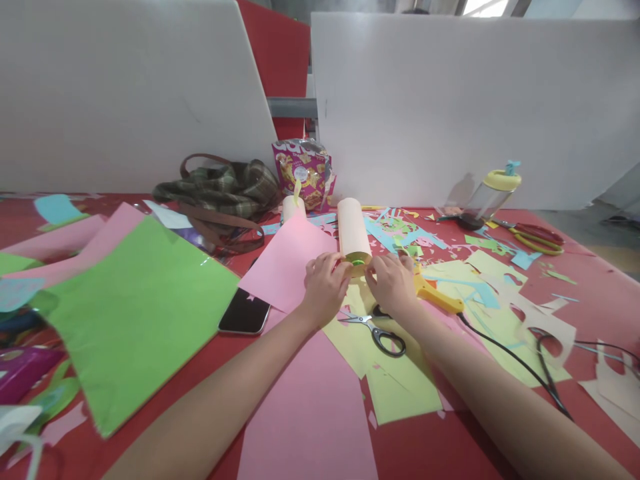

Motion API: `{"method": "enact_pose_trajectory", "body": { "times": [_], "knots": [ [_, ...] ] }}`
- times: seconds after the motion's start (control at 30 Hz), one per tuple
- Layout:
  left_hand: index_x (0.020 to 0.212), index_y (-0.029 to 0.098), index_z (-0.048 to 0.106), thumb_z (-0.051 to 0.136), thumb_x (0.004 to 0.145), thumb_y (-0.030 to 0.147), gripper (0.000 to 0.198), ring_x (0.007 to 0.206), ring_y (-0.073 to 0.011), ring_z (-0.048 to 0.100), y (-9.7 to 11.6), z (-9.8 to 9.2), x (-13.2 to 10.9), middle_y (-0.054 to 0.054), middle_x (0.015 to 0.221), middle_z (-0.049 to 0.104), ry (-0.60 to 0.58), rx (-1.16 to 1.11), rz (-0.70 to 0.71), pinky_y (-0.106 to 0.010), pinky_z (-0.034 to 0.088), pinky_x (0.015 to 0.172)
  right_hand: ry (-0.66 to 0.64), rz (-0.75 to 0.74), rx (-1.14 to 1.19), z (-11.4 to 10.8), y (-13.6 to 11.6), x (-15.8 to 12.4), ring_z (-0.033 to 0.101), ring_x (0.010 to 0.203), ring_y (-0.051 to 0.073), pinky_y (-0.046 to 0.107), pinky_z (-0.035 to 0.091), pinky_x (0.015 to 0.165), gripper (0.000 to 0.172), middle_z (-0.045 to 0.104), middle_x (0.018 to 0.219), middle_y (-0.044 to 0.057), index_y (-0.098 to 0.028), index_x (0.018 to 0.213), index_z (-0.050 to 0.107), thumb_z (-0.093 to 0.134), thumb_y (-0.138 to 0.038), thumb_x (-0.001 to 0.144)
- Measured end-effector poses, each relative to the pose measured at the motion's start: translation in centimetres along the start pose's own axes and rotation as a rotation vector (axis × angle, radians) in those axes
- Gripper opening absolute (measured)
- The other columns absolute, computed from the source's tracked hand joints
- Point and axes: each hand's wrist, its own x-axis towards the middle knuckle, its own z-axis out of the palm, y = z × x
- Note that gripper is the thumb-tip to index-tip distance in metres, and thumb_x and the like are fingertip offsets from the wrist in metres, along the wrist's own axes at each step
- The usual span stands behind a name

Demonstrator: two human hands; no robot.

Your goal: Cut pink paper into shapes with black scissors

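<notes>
A cream paper tube [353, 227] lies lengthwise away from me in the middle of the table, with something green visible at its yellowish near end. My left hand [326, 285] pinches the left side of that end, and my right hand [394, 281] pinches the right side. Just below the hands are black-handled scissors [385, 339], partly hidden by my right hand. A yellow glue gun [440, 295] with a black cord lies beside my right wrist. Under my left forearm is pink paper [305, 407]; another pink sheet [287, 260] leans close to my left hand.
Green paper [145, 307] and a phone [246, 312] lie left. A plaid bag [225, 187], a snack bag [303, 170] and a smaller tube [293, 208] stand behind. Paper scraps [410, 230], a clear cup [487, 200] and red-handled scissors [537, 237] are on the right.
</notes>
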Motion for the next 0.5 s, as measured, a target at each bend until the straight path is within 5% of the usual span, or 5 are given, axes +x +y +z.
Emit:
{"method": "enact_pose_trajectory", "body": {
  "times": [0.5],
  "knots": [
    [0.089, 0.018, 0.053, 0.043, 0.075, 0.018, 0.017, 0.101, -0.0224, 0.040, 0.2, -0.5, -0.4, -0.009, 0.102, 0.051, -0.022, 0.017, 0.051, -0.039, 0.026, 0.085, -0.113, -0.123, -0.016, -1.4, -1.6, -2.3, 0.047, 0.073, 0.021, 0.037, 0.020, 0.074, 0.015, 0.057, 0.066, 0.006, -0.016, 0.070, 0.057, 0.042, -0.015, 0.073]
  ]
}}
